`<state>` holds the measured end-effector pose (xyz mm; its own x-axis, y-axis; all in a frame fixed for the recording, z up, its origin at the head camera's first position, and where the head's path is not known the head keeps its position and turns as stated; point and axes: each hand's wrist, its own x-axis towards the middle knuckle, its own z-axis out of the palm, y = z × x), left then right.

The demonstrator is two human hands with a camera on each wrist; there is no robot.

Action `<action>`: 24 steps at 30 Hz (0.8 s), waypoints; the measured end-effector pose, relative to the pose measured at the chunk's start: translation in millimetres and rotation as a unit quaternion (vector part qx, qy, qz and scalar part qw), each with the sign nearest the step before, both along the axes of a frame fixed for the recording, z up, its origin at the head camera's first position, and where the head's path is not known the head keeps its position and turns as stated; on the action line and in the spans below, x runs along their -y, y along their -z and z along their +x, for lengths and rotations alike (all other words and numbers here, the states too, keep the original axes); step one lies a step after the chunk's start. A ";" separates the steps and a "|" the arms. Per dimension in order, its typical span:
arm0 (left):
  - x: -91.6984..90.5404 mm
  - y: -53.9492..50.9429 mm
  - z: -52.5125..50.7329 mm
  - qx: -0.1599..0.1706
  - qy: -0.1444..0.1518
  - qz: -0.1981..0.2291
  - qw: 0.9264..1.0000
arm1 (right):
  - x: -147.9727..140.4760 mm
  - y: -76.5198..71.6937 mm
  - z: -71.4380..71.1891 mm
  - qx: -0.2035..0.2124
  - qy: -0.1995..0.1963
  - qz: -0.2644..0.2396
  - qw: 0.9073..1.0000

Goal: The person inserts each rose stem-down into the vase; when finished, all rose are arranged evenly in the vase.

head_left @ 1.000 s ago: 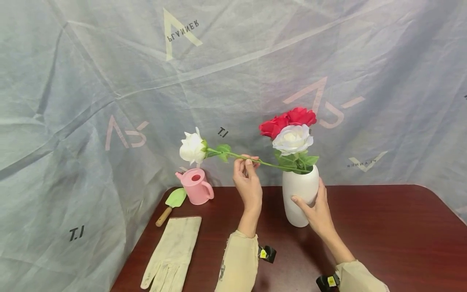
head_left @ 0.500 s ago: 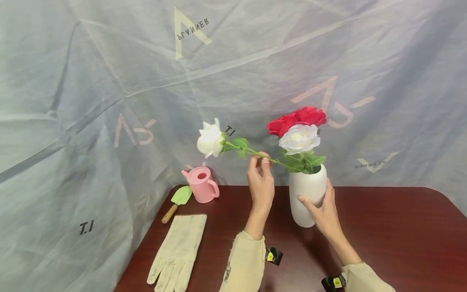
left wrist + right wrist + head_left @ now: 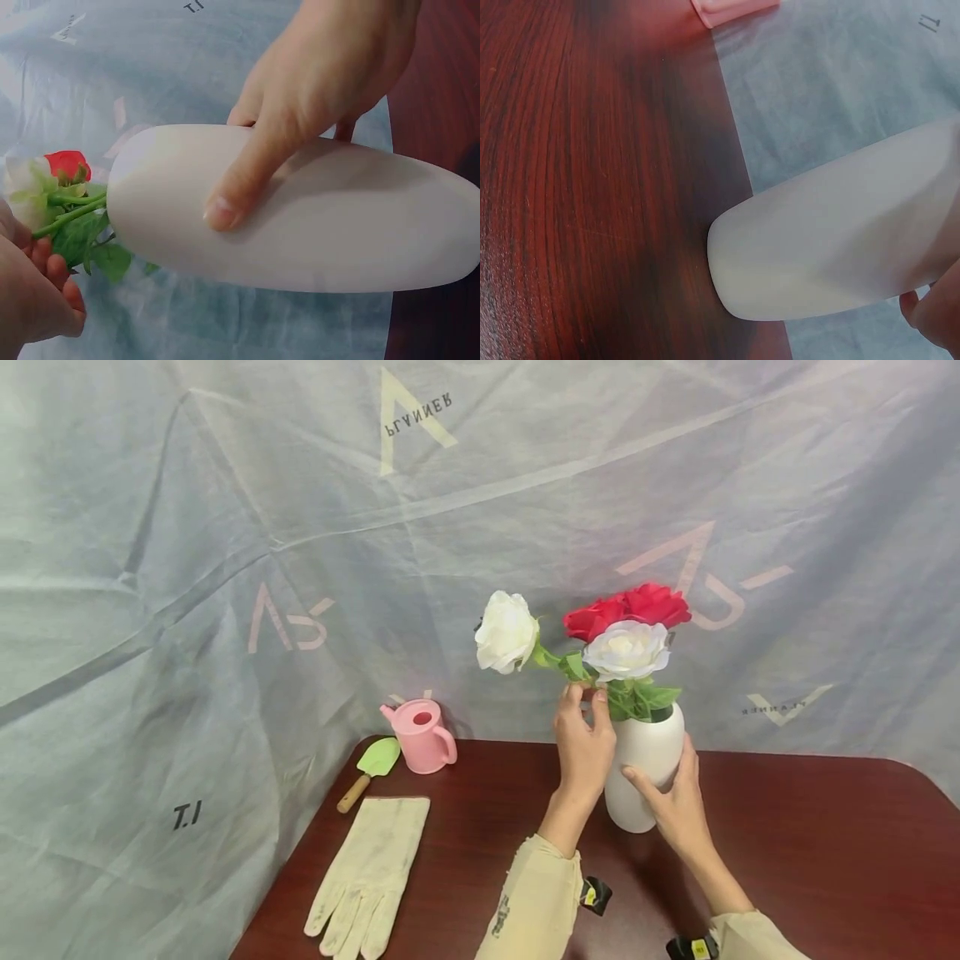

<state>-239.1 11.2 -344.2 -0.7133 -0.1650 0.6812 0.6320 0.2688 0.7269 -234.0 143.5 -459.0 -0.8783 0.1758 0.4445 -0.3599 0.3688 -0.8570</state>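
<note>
A white rose (image 3: 506, 633) leans out to the left, its green stem pinched between the thumb and fingers of my left hand (image 3: 585, 743). In the left wrist view that stem (image 3: 75, 213) runs to the mouth of the white vase (image 3: 315, 240); how deep it sits is hidden. My right hand (image 3: 678, 802) grips the vase (image 3: 648, 756) from the right, thumb (image 3: 229, 206) across its front. Another white rose (image 3: 628, 652) and red roses (image 3: 656, 604) stand in the vase, with green leaves at its mouth. The vase leans slightly.
On the dark red wooden table (image 3: 810, 852), a pink watering can (image 3: 422, 739) stands at the back left. Beside it lie a green trowel (image 3: 378, 757) with a wooden handle and a cream work glove (image 3: 371, 868). A grey sheet (image 3: 480, 502) hangs behind.
My left hand has moved right to the vase mouth, bringing the white rose closer to the other flowers and more upright. The right hand keeps its grip on the vase.
</note>
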 end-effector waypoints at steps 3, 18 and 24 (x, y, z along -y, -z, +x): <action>0.8 0.4 1.6 0.026 0.015 0.023 0.999 | -0.9 0.3 0.8 -0.001 0.001 -0.002 1.000; 57.5 -15.1 1.6 0.013 0.301 0.383 0.873 | 0.1 -1.3 -1.4 0.007 0.004 -0.013 1.000; 73.8 -24.5 -16.9 0.030 0.435 0.330 0.837 | 0.0 0.6 -0.8 0.008 0.004 -0.016 1.000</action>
<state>-256.0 -62.6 -319.7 -0.7893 0.1076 0.6045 0.3370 -0.7471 0.5729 -234.8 143.5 -459.6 -0.8842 0.1971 0.4236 -0.3424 0.3435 -0.8745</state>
